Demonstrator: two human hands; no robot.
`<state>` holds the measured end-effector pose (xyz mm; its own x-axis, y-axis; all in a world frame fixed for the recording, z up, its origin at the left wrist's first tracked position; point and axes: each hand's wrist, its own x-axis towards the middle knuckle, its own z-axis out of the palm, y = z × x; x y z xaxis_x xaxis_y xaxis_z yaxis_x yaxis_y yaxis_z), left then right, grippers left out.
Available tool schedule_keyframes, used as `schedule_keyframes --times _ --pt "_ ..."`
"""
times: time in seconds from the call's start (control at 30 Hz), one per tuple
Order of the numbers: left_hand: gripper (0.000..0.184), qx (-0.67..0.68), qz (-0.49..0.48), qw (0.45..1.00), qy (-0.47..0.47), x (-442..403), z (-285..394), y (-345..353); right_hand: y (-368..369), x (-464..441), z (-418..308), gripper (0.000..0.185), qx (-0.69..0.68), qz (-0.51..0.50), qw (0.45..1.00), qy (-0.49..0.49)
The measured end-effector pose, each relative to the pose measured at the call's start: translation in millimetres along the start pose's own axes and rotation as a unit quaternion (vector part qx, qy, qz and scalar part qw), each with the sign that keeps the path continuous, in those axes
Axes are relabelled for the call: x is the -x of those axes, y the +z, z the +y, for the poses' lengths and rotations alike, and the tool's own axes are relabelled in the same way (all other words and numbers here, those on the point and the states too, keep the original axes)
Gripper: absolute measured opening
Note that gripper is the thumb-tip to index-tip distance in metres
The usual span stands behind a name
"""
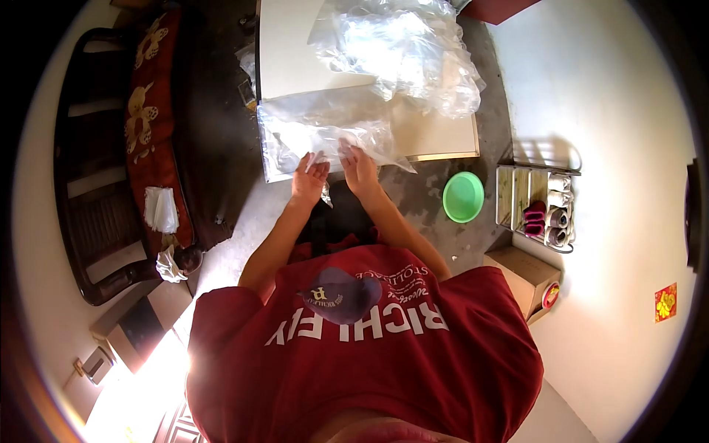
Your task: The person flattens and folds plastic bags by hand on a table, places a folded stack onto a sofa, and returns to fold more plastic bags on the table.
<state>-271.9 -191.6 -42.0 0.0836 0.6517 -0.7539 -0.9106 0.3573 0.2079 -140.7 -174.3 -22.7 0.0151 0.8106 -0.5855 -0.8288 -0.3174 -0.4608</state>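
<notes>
A clear plastic bag [295, 131] lies flat along the near edge of the white table [292, 52]. At that edge my left hand [311, 179] touches the bag's near side, its fingers bent around the plastic film. Just to its right, my right hand [358, 170] has its fingertips on the same bag, fingers together over the film. The two hands are a small gap apart. Behind them, a large heap of crumpled clear plastic bags [413, 52] covers the table's far right part.
A green basin [463, 197] stands on the floor right of the table. Further right are a shoe rack [517, 196] and a cardboard box [521, 273]. On the left, a dark wooden bench [96, 170] carries a red cushion [159, 96] and white bags [161, 210].
</notes>
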Motion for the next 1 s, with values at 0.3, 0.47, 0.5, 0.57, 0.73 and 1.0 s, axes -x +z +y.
schedule_keyframes --times 0.3,0.47,0.5,0.57,0.73,1.0 --pt "0.020 -0.139 0.038 0.986 0.079 4 31 -15 -25 -1 -16 0.031 -0.025 0.078 0.979 0.189" --pt "0.020 -0.217 0.041 0.967 0.123 22 46 -21 -81 -26 -1 0.034 0.062 0.098 0.975 0.189" --pt "0.021 -0.206 0.053 0.968 0.134 21 49 -27 -78 -25 -2 0.031 0.112 0.094 0.975 0.164" --pt "0.024 -0.195 0.058 0.967 0.152 15 56 -39 -72 -24 -6 0.030 0.168 0.084 0.971 0.147" --pt "0.025 -0.205 0.058 0.962 0.169 -8 79 -34 -54 -32 -15 0.030 0.286 0.034 0.956 0.055" --pt "0.026 -0.309 0.004 0.903 0.298 -25 124 39 -19 -67 -56 0.033 0.405 -0.015 0.902 -0.147"
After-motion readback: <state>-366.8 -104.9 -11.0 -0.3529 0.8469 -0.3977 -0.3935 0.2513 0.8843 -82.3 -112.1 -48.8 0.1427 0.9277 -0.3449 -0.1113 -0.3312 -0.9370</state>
